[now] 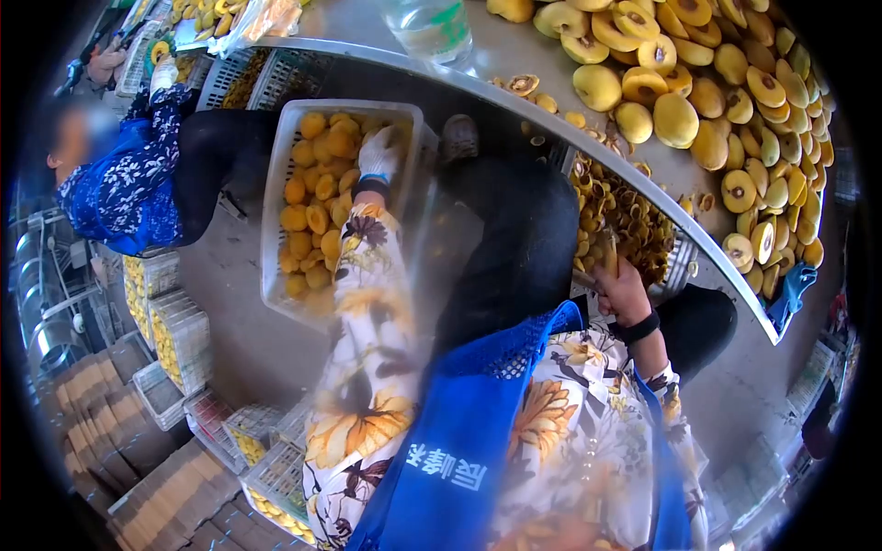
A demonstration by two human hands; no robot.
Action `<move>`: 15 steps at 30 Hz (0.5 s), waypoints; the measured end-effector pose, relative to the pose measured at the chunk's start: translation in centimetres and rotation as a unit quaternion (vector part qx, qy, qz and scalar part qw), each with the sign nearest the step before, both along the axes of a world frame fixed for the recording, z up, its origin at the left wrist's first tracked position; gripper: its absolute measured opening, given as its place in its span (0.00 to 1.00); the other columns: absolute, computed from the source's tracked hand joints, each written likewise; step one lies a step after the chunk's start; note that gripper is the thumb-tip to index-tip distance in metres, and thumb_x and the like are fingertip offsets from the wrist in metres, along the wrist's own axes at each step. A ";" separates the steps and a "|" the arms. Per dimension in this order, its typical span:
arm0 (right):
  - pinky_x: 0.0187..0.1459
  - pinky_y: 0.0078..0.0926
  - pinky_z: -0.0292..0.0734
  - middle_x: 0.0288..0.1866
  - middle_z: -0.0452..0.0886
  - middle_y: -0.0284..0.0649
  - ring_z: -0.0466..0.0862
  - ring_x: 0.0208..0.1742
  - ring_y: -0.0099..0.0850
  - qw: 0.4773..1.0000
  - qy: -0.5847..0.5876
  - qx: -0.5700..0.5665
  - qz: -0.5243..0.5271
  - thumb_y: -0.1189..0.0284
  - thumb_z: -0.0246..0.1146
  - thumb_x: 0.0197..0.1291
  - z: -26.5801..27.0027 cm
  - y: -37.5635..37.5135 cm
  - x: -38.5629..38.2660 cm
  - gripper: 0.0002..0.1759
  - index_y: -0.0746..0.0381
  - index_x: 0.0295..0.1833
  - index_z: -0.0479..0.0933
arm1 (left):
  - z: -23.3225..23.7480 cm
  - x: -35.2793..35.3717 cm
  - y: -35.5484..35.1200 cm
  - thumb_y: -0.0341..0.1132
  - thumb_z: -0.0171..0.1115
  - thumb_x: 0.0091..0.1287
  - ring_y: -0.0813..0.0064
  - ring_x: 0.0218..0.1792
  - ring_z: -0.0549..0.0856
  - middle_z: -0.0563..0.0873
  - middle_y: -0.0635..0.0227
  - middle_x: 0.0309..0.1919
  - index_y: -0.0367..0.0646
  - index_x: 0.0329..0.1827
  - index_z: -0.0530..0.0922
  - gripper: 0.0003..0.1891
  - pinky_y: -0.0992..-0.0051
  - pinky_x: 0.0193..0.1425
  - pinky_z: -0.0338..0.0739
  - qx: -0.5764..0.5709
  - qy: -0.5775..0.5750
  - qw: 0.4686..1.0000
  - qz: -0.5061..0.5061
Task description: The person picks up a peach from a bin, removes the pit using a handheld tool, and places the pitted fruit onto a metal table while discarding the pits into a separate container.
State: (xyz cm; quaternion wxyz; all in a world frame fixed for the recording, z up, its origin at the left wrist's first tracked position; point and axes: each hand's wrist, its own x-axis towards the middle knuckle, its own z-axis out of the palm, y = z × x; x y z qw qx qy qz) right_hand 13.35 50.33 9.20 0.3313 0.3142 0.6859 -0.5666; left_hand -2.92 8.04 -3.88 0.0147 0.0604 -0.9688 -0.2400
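My left hand [379, 154], in a white glove, reaches into a white plastic crate [267, 234] of whole yellow peaches [317, 218]. It lies over the fruit at the crate's far right corner, its fingers blurred against the peaches. Bare and closed, my right hand [621, 294] grips a slim tool with a wood-coloured handle [610, 254] near my lap. Just beyond that hand, beneath the table edge, a basket holds a heap of brown pits and scraps [634, 207]. Cut peach halves [675, 119] are piled on the metal table [524, 57] above.
A clear container of water [430, 32] stands on the table. The metal table edge [661, 193] curves past my knees. At left sits a co-worker [138, 184] in a blue apron. Stacked crates of fruit [179, 340] and flattened cardboard [175, 487] occupy the floor at lower left.
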 end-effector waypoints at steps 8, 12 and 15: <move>0.15 0.22 0.66 0.19 0.75 0.36 0.71 0.14 0.23 0.996 0.033 0.017 0.077 0.69 0.58 0.53 -2.2 0.7 0.1 0.13 0.68 0.39 0.71 | 1.7 0.2 1.5 0.29 0.57 0.54 0.51 0.46 0.78 0.77 0.53 0.46 0.48 0.52 0.72 0.20 0.60 0.47 0.74 -0.123 -0.038 0.989 -0.073; 0.28 0.26 0.75 0.24 0.79 0.39 0.79 0.24 0.28 0.991 0.039 0.052 0.118 0.67 0.59 0.53 1.4 -0.4 -1.9 0.14 0.68 0.39 0.75 | -0.5 -0.2 3.3 0.31 0.51 0.60 0.52 0.40 0.79 0.77 0.54 0.40 0.49 0.47 0.71 0.12 0.57 0.40 0.75 -0.189 0.000 0.980 -0.065; 0.12 0.22 0.64 0.14 0.71 0.34 0.70 0.10 0.22 0.988 0.078 0.058 0.116 0.69 0.60 0.54 0.9 -1.0 -1.9 0.12 0.68 0.37 0.69 | 0.6 -1.9 3.2 0.33 0.50 0.61 0.53 0.41 0.81 0.80 0.56 0.39 0.50 0.47 0.73 0.11 0.59 0.41 0.76 -0.249 -0.116 0.960 -0.062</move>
